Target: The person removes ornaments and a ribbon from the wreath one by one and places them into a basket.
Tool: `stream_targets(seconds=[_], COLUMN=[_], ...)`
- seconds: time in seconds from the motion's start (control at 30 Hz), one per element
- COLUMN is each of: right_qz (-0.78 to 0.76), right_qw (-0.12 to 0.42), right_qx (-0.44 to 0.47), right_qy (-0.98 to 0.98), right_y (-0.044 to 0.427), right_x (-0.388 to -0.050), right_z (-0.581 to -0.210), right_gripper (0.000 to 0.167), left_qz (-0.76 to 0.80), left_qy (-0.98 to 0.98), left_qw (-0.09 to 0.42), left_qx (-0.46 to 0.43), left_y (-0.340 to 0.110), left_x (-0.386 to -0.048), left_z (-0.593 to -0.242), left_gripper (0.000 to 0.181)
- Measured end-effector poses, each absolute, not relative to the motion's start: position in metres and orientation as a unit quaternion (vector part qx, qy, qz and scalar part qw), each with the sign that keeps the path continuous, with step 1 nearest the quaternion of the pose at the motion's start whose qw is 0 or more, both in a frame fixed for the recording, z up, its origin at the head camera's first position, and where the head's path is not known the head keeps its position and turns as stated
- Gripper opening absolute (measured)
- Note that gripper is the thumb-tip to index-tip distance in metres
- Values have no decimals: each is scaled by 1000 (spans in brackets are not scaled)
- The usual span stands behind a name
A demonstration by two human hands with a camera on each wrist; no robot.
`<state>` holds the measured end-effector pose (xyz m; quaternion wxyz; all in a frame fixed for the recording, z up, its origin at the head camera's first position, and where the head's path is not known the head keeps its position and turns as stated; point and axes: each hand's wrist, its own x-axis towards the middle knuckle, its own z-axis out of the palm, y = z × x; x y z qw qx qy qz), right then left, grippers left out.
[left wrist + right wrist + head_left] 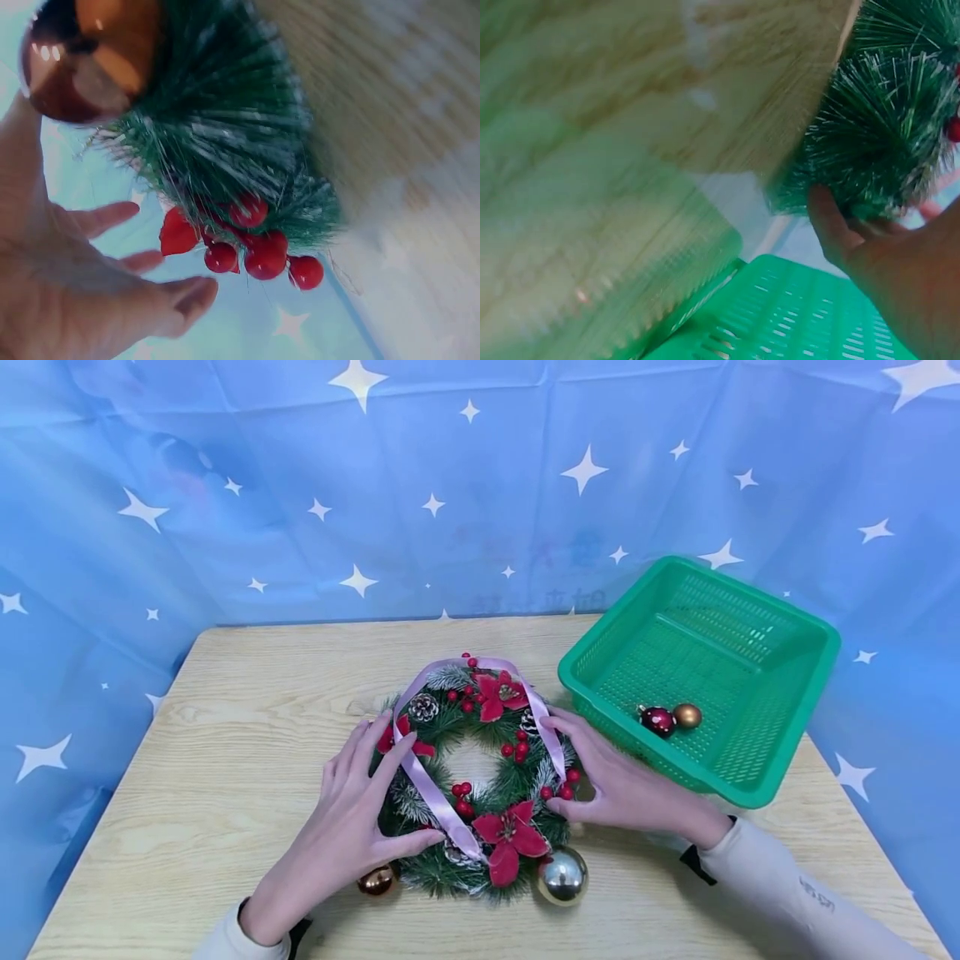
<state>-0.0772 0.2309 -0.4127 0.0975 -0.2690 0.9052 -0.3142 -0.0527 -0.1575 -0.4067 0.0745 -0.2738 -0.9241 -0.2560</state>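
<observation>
A green Christmas wreath [517,789] lies on the table, trimmed with red poinsettias [508,839], berries [266,255] and frosted pinecones [423,707]. A loop of lilac ribbon [442,802] drapes over it. My left hand [360,806] is at its left side, fingers spread over the rim and thumb held apart. On the right side, my right hand [611,781] touches the outer rim with relaxed fingers; its thumb [829,217] meets the greenery in the right wrist view. A shiny gold ball [562,877] and a copper ball [377,881] sit at the wreath's lower edge.
A green plastic basket [813,693] stands at the right of the wooden table [247,752]. Inside it are a dark red dotted bauble [657,721] and a matte gold bauble [687,716]. A blue star-patterned cloth [487,510] hangs behind.
</observation>
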Motion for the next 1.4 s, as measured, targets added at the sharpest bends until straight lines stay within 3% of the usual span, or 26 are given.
stream_targets(seconds=[0.23,0.7,1.1,1.4], right_qz=[-317,-317,-341,-341], right_qw=[95,17,36,54], right_qx=[-272,-237,-200,-220], right_qy=[904,918,918,912], right_y=[231,221,211,217], right_x=[-79,-53,-48,-56], right_z=[-413,-409,-415,-417], right_gripper=[103,105,101,97], left_qz=[-222,-195,-208,-221], left_qy=[-925,-929,-936,-930], left_qw=[49,102,123,119], left_qx=[-303,-298,-257,-268], left_y=[-159,-155,-140,-143], left_x=[-55,-52,-37,-38], left_z=[-411,-418,-424,-419], left_gripper=[109,105,107,108])
